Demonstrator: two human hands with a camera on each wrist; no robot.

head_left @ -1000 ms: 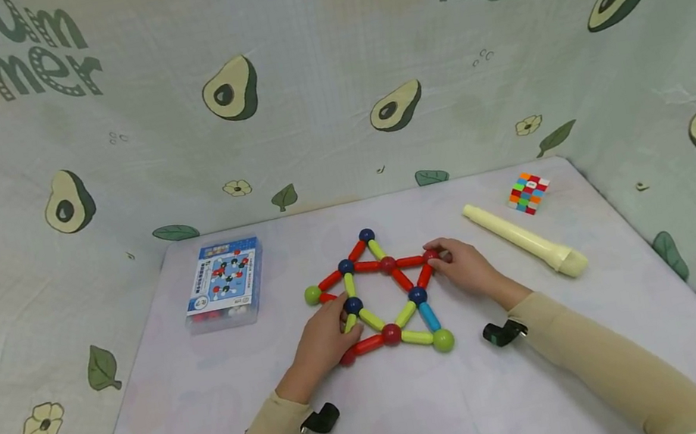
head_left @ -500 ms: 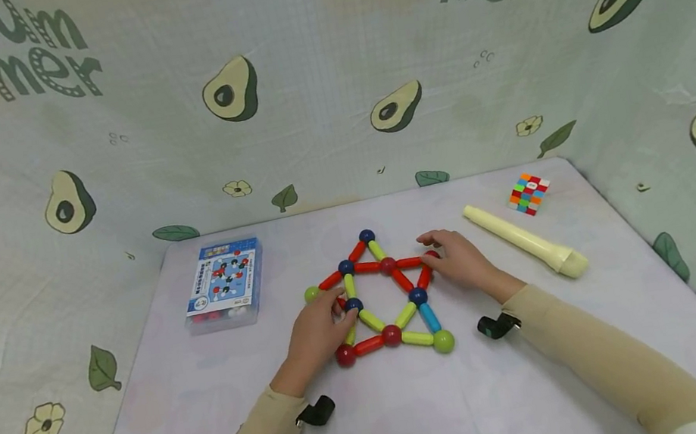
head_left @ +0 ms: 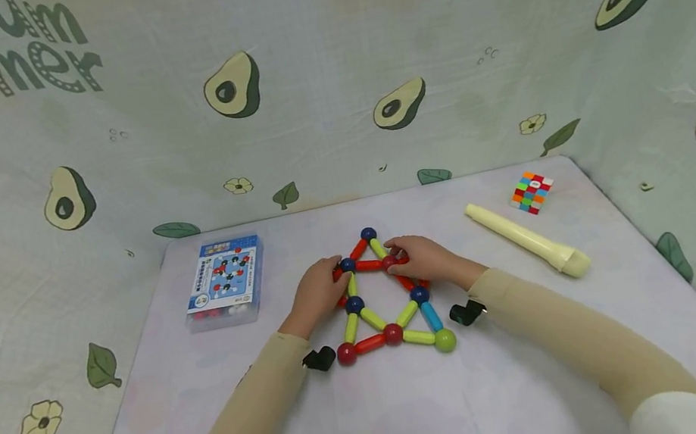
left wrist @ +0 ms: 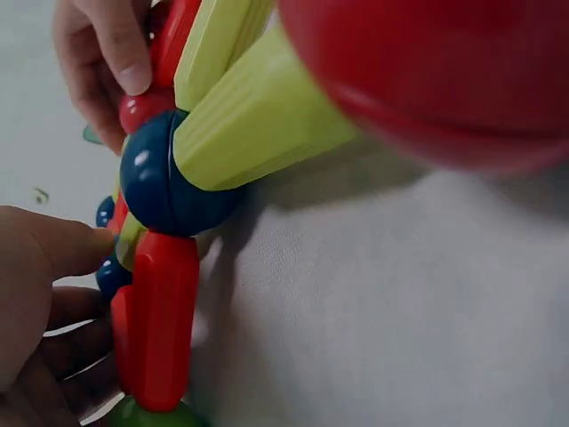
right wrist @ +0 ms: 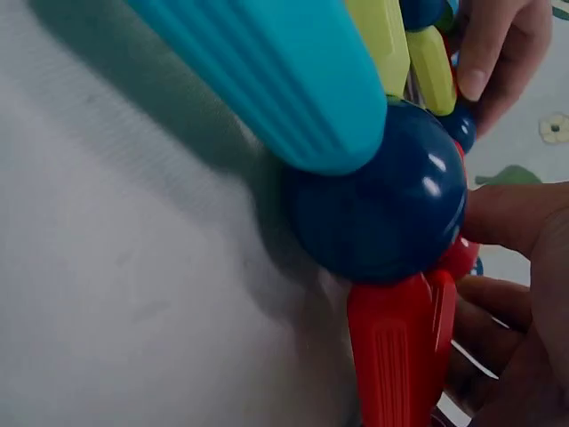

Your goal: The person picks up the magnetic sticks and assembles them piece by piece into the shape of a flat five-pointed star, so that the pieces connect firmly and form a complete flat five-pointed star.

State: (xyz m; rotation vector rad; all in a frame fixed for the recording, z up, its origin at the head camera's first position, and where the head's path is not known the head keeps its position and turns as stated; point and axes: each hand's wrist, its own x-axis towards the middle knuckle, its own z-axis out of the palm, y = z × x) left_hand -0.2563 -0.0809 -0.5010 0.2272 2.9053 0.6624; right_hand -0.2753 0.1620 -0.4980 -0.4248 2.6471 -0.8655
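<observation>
A flat figure of toy building balls and rods lies on the table, with red, yellow-green and blue rods (head_left: 431, 316) joining the balls. My left hand (head_left: 317, 295) pinches a dark blue ball (head_left: 347, 265) at the figure's upper left, and its fingers hide the parts further left. Opposite it, my right hand (head_left: 428, 262) has thumb and fingers around a red ball (head_left: 389, 262), covering the right corner. A blue top ball (head_left: 368, 233) stands above both hands. Along the near side are a red ball (head_left: 346, 354), another red ball (head_left: 393, 334) and a green ball (head_left: 445, 340).
A clear box with a blue and white label (head_left: 225, 282) lies at the back left. To the right are a pale yellow microphone-shaped stick (head_left: 527, 239) and a colourful puzzle cube (head_left: 532, 192). A printed cloth (head_left: 322, 144) hangs behind the table.
My left hand has moved up from the lower left blue ball to the upper left one. My right hand has let go of the right corner ball and shifted left to the middle red ball.
</observation>
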